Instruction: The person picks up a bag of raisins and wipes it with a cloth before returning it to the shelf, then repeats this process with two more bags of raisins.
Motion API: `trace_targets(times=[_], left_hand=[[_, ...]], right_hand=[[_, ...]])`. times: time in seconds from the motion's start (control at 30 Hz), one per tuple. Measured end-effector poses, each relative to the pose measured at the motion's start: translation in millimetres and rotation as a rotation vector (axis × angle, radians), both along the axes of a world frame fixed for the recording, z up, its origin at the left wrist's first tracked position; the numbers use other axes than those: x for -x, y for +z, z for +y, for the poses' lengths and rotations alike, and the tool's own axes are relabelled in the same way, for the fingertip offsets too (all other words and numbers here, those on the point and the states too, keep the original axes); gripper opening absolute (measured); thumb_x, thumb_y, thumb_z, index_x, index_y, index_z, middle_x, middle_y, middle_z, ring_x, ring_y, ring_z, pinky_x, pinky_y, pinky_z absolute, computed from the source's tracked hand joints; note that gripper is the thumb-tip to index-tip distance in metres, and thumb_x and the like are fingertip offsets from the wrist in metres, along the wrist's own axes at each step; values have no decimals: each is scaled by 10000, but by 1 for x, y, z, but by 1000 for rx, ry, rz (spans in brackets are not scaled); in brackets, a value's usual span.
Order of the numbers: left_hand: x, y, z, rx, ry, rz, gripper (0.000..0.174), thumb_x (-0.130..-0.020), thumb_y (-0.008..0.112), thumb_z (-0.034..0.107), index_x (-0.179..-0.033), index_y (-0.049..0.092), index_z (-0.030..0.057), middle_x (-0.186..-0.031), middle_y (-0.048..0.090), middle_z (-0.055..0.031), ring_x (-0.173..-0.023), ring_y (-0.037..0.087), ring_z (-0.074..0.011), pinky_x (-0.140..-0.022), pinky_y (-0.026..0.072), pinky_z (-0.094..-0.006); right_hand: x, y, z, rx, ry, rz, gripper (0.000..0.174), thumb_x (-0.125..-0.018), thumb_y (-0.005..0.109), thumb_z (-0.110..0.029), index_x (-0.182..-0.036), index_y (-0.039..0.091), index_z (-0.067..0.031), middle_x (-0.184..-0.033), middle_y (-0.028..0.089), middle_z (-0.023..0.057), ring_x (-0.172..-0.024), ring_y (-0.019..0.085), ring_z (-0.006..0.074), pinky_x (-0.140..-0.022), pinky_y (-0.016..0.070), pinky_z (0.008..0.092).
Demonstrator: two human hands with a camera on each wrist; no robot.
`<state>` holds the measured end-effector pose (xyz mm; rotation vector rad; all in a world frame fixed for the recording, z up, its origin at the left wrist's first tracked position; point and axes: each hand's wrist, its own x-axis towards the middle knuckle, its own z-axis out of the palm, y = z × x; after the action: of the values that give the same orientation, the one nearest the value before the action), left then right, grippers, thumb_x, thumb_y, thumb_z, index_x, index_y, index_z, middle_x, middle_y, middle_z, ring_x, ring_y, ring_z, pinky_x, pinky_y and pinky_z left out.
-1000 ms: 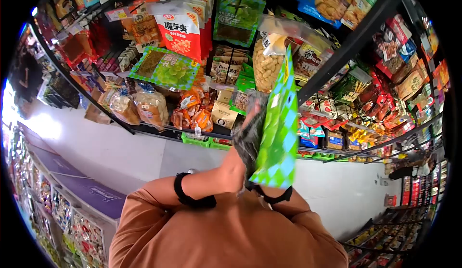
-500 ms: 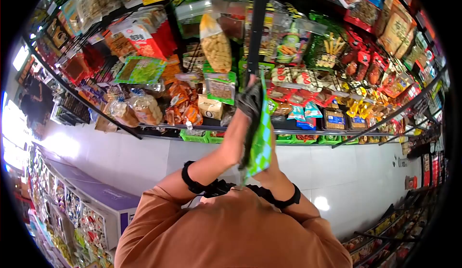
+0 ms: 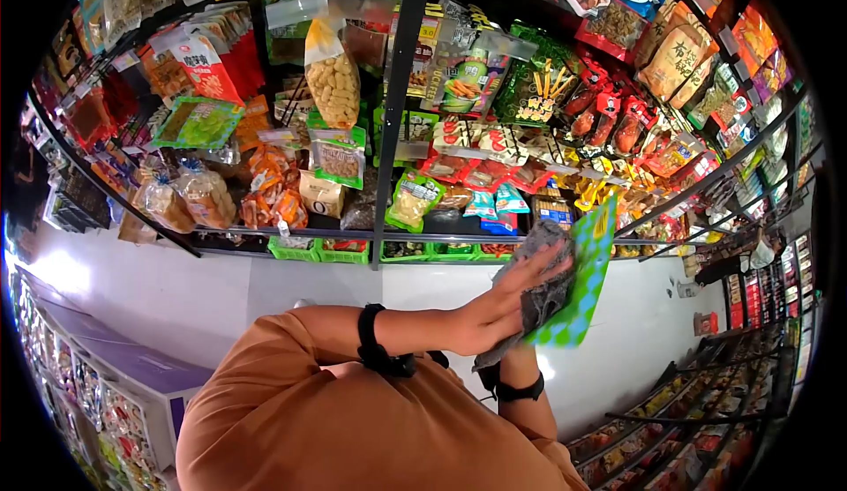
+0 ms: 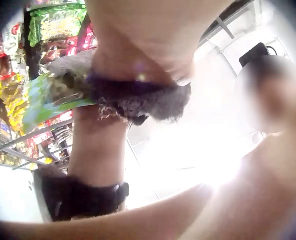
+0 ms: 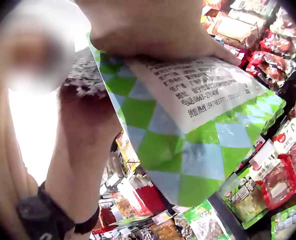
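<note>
My left hand [image 3: 498, 313] lies with outstretched fingers on a grey cloth [image 3: 545, 290], which rests against one face of a green and light-blue checkered bag [image 3: 589, 284]. In the left wrist view the cloth [image 4: 158, 104] bunches below that hand [image 4: 143, 42]. Behind the bag, my right hand is mostly hidden in the head view. The right wrist view shows the right hand [image 5: 148, 27] flat across the bag's printed back [image 5: 188, 95], one straight finger visible near its upper edge. The bag stands tilted between both hands.
Shelves of packaged snacks span the front, with a dark upright post [image 3: 399, 112] and a lower rail [image 3: 353, 232]. Green baskets [image 3: 344, 253] sit beneath. A purple-topped display [image 3: 115, 345] is at left; darker shelves [image 3: 670, 420] stand at lower right.
The bag and both hands have moved right in the head view, and the bag has turned from nearly edge-on to show more of its face. The left fingers now show spread over the cloth.
</note>
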<state>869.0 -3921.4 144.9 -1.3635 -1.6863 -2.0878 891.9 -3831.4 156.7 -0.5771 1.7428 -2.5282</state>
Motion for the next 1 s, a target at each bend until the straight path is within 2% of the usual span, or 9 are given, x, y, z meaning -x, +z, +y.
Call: trace_targets(times=[0.17, 0.3, 0.47, 0.57, 0.6, 0.67, 0.7, 0.93, 1.0], left_hand=[[-10, 1, -37, 141, 156, 24, 739, -837, 424, 169, -1473, 82, 15, -1542, -16, -168, -1425, -54, -329, -1102, -1, -520], [-2, 3, -77, -179, 385, -4, 685, -920, 357, 296, -1451, 83, -40, -1536, 61, -163, -1424, 55, -283, -1130, 26, -367], [-16, 31, -154, -344, 561, -334, 665, -917, 361, 220, -1458, 62, -26, -1530, 112, -118, -1400, 125, -189, -1123, 82, -305], [-25, 22, -192, -115, 797, -183, 671, -878, 358, 152, -1446, 69, -56, -1520, 122, -167, -1409, 118, -232, -1126, 80, -325], [-27, 17, -203, -76, 856, -138, 665, -879, 358, 155, -1437, 79, -75, -1517, 121, -187, -1412, 114, -249, -1126, 79, -329], [-33, 13, -220, -7, 996, 2, 622, -892, 362, 191, -1402, 173, -110, -1505, 126, -234, -1405, 120, -341, -1128, 86, -374], [-31, 15, -231, -56, 948, -28, 618, -894, 365, 197, -1398, 185, -111, -1502, 128, -243, -1402, 122, -357, -1127, 88, -387], [-41, 27, -301, 122, 858, 104, 675, -878, 382, 282, -1435, 187, -47, -1512, 93, -249, -1411, 76, -383, -1100, 64, -515], [-52, 24, -312, -23, 695, -16, 671, -883, 375, 281, -1446, 178, -27, -1518, 81, -239, -1416, 48, -374, -1091, 45, -538]], right_hand=[[22, -22, -11, -129, 54, 143, 1046, -730, 610, -649, -1451, 180, -25, -1495, 145, 207, -1395, 129, 336, -1113, 133, 455], [37, -45, -48, -298, 151, 373, 1054, -725, 630, -638, -1452, 178, -24, -1493, 145, 215, -1395, 128, 343, -1113, 132, 456], [30, -36, -110, -440, 274, 649, 1099, -708, 666, -604, -1463, 121, -19, -1495, 122, 235, -1397, 112, 363, -1114, 127, 448], [32, -23, -140, -435, 525, 485, 1157, -699, 632, -602, -1462, 12, 8, -1518, 38, 226, -1408, 57, 362, -1114, 101, 450], [40, -28, -148, -475, 698, 190, 1156, -714, 599, -631, -1453, 5, 31, -1521, 20, 223, -1411, 46, 353, -1117, 85, 432], [31, -32, -168, -502, 633, 451, 1159, -728, 531, -699, -1449, 1, 37, -1519, 24, 224, -1410, 55, 346, -1115, 86, 432], [28, -43, -184, -540, 558, 369, 1163, -729, 447, -774, -1450, 13, 29, -1515, 52, 217, -1403, 90, 346, -1108, 114, 452], [44, -68, -275, -208, 409, 385, 1169, -717, 445, -793, -1453, 24, 12, -1511, 73, 200, -1397, 120, 335, -1103, 140, 467], [50, -72, -294, -121, 371, 438, 1171, -713, 444, -799, -1453, 27, 7, -1510, 79, 195, -1396, 129, 333, -1101, 147, 472]])
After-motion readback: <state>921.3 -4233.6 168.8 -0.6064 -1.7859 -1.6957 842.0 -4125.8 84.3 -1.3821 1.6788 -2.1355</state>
